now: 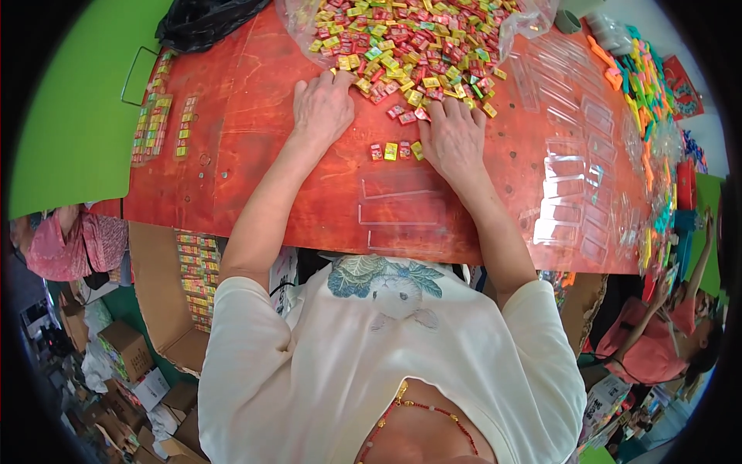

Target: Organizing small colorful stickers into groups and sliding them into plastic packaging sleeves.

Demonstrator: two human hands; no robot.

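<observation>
The setting-out looks to be partly done, with far more left than finished on the worktop (255, 166): a big heap of loose packs (417, 48), small red and yellow ones, is filling the upper centre of the frame, while only a short row of packs (391, 151) is lying below it, near the middle. Tidy columns of packs (152, 127) are already standing at the left of the frame, and more ordered rows are filling a cardboard box (160, 290) at the lower left — finished groups, by the look of them. Clear plastic trays (401, 223) are lying below the short row, and further trays (564, 179) are covering the right side. Both forearms are reaching up the frame, elbows bending outward. The left hand (325, 107) is resting palm down at the heap's lower left edge, its fingers loosely spread and curving, with no pack showing between them. The right hand (454, 135) is bending over the heap's lower edge, fingers close together, just beside the row's right end — whether it is pinching a pack, I cannot tell.
</observation>
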